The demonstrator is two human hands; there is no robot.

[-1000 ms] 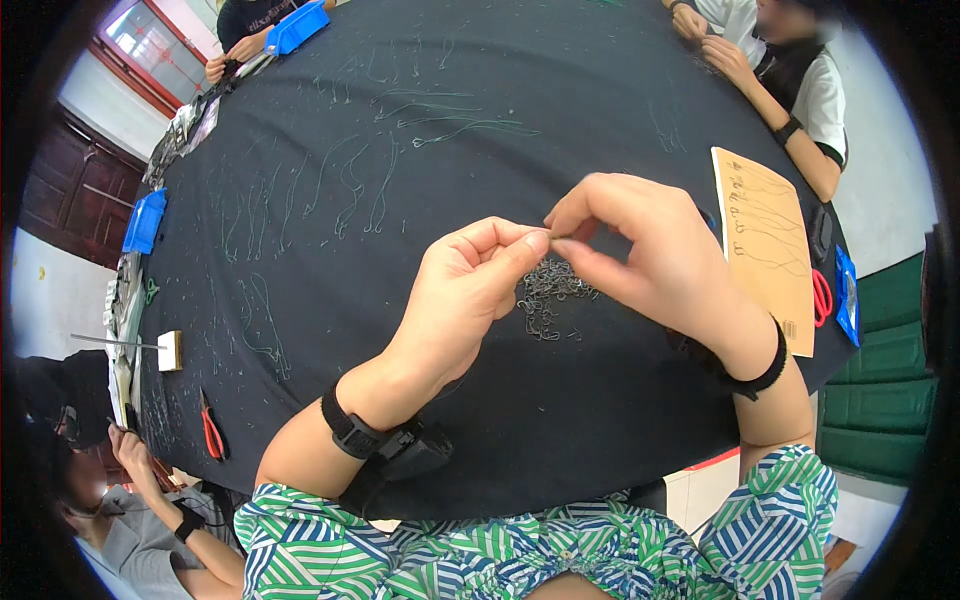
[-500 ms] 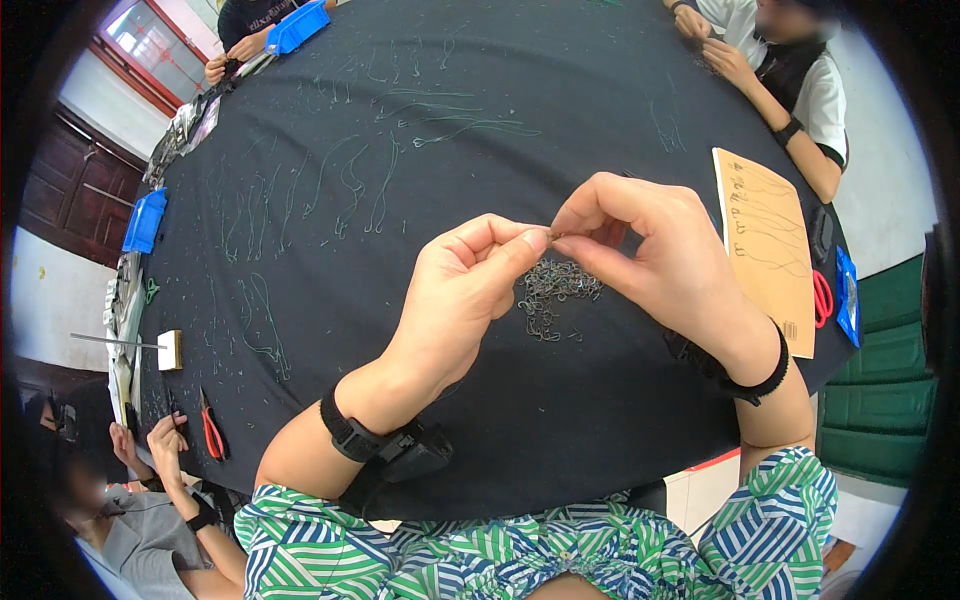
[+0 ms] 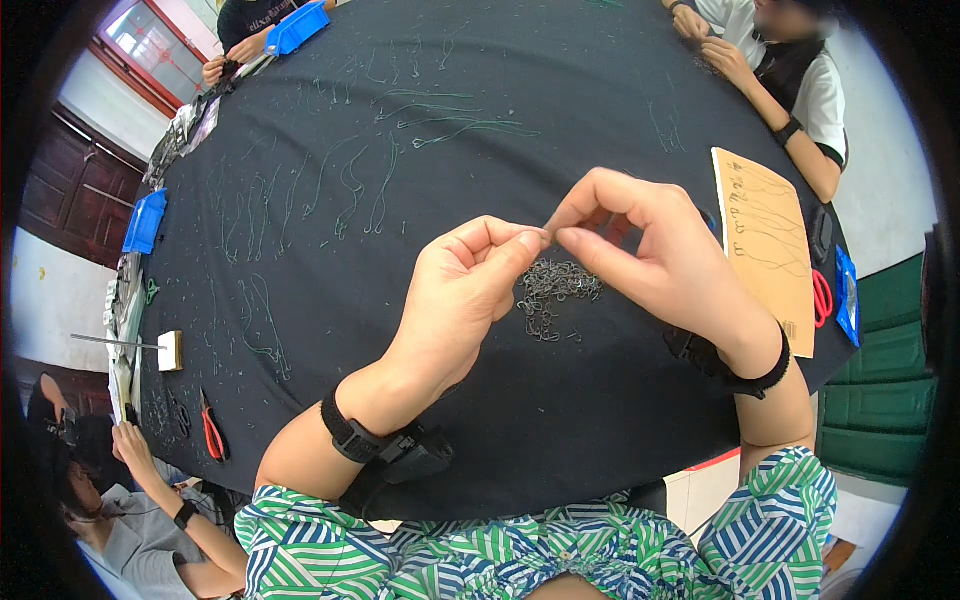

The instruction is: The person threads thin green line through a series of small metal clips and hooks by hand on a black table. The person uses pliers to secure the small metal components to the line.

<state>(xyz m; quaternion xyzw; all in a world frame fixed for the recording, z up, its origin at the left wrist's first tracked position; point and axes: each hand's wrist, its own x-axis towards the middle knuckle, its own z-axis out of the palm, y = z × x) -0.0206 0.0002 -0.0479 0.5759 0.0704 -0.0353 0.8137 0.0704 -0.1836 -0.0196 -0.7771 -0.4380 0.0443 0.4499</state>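
Above a pile of small dark metal hooks (image 3: 556, 290), my two hands meet fingertip to fingertip. My left hand (image 3: 465, 285) pinches thumb against forefinger, and what it holds is too small to make out. Bent over those fingertips, my right hand (image 3: 650, 250) is curled, its forefinger tip touching the left one and its thumb beside it. Anything between the right fingers cannot be told apart. Thin green looped lines (image 3: 470, 130) lie spread over the black cloth (image 3: 540, 440).
Right of my hands lies a tan card (image 3: 785, 270) with hooks and lines pictured on it, beside red-handled scissors (image 3: 822, 298) and a blue packet (image 3: 847, 300). At left are red-handled pliers (image 3: 212, 435), a white block (image 3: 170, 350) and a blue tray (image 3: 146, 221). Several co-workers sit around.
My right thumb has parted slightly from its forefinger; my left hand is nearly still. At lower left, a co-worker's hand has moved up and away from the dark tool on the cloth.
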